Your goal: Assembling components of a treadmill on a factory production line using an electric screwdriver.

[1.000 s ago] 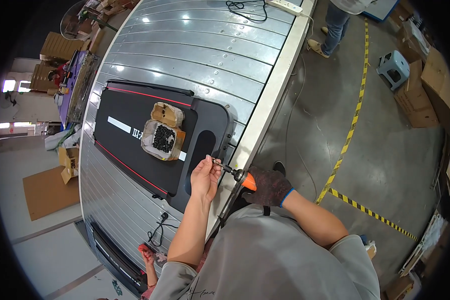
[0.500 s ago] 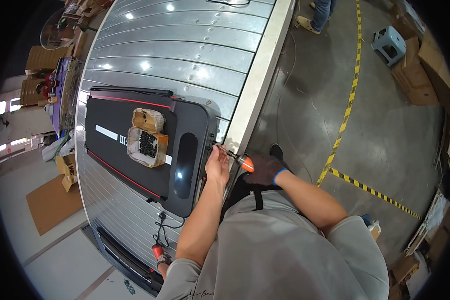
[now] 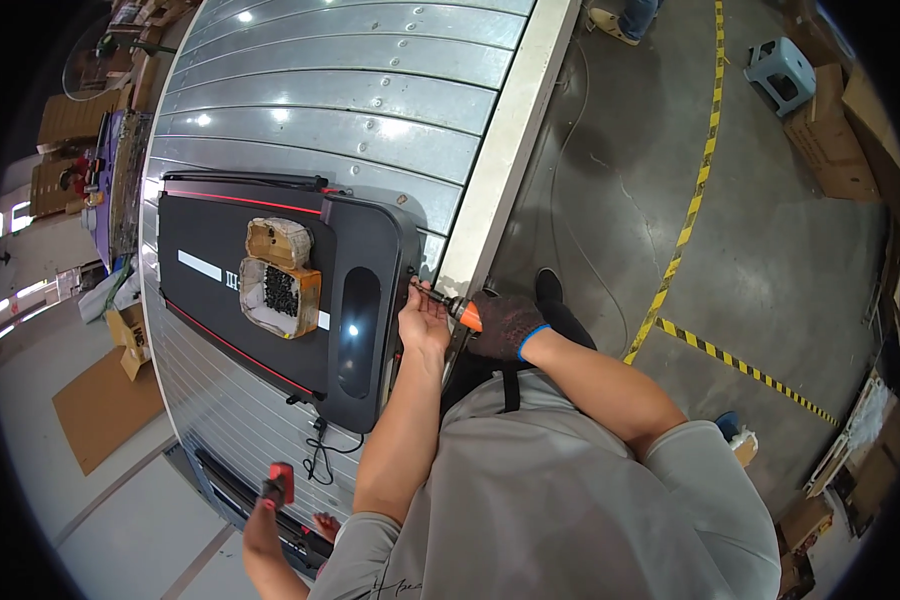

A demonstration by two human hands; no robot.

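- Seen from a head camera looking down, a person in a grey shirt stood at the near edge of a long metal roller conveyor (image 3: pixel 350 110), its silver slats running away to the top of the view.
- A flat black treadmill (image 3: pixel 270 290) with thin red trim lay across the conveyor, its dark oval panel toward the near edge.
- The bare left hand (image 3: pixel 423 322) rested against the treadmill's near right corner, fingers loosely curled and steadying the tip of a tool; whether it fully gripped anything could not be told.
- The right hand (image 3: pixel 505 325), in a dark glove with a blue cuff, was clenched around the orange handle of a screwdriver (image 3: pixel 450 305).
- The screwdriver's metal shaft pointed left, its tip touching the treadmill's corner just beside the pale side rail (image 3: pixel 500 150) of the conveyor.
- Two open cardboard trays (image 3: pixel 280 270) sat on the treadmill's deck, touching each other; the nearer one held small dark parts, too small to identify.
- A black cable (image 3: pixel 320 455) trailed from the treadmill's near left edge.
- At the lower left, another person's hand (image 3: pixel 270 505) held a small red object.
- To the right lay a grey concrete floor (image 3: pixel 770 300) with yellow and black striped tape (image 3: pixel 740 365), a small pale stool (image 3: pixel 780 70) and cardboard boxes (image 3: pixel 830 150) well apart from the conveyor.
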